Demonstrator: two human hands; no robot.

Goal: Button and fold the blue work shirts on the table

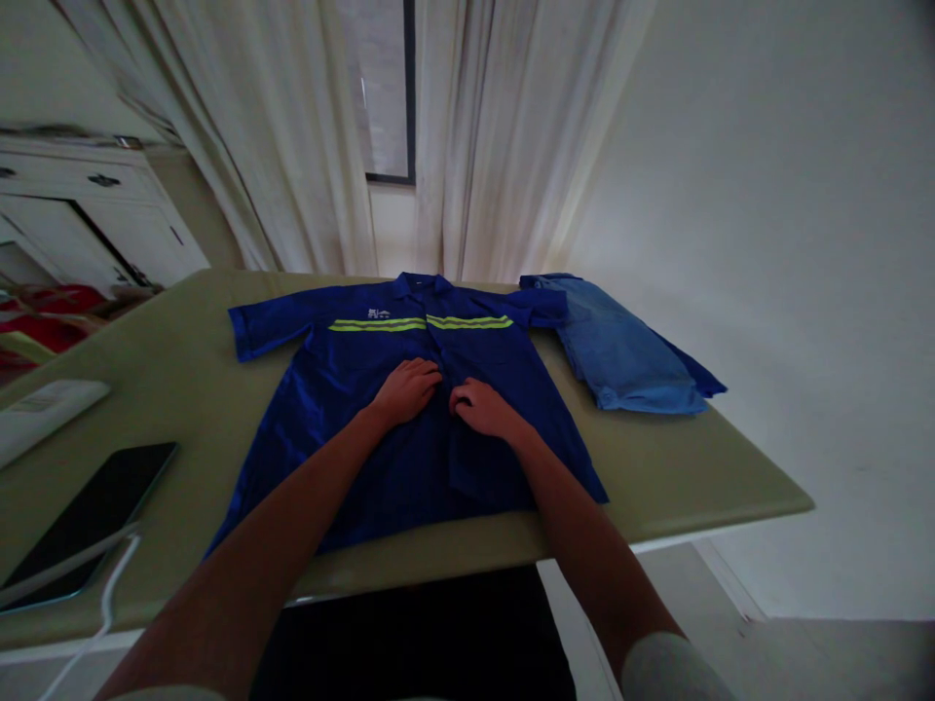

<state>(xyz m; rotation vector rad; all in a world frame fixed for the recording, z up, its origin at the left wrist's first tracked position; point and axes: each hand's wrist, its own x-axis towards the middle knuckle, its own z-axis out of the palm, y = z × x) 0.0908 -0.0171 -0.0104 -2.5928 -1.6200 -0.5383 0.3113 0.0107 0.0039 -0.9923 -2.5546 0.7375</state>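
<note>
Centrally: left hand (405, 387) and right hand (482, 407), side by side, fingers curled, both resting on the front placket of the work shirt (351, 428). Whether either pinches the cloth cannot be told.

Work shirt: dark blue, short-sleeved, spread flat mid-frame on the tabletop (679, 477).

Tabletop: pale olive. A folded lighter-blue garment (628, 355) lies just right of the shirt; a dark phone (88, 521) and a white cable (108, 594) lie lower left.

Room: white curtains (292, 146) at top, white cabinet (109, 214) upper left.

Markings: yellow-green stripes (420, 323) across the chest, with a small white logo (379, 313) above them, unreadable.
</note>
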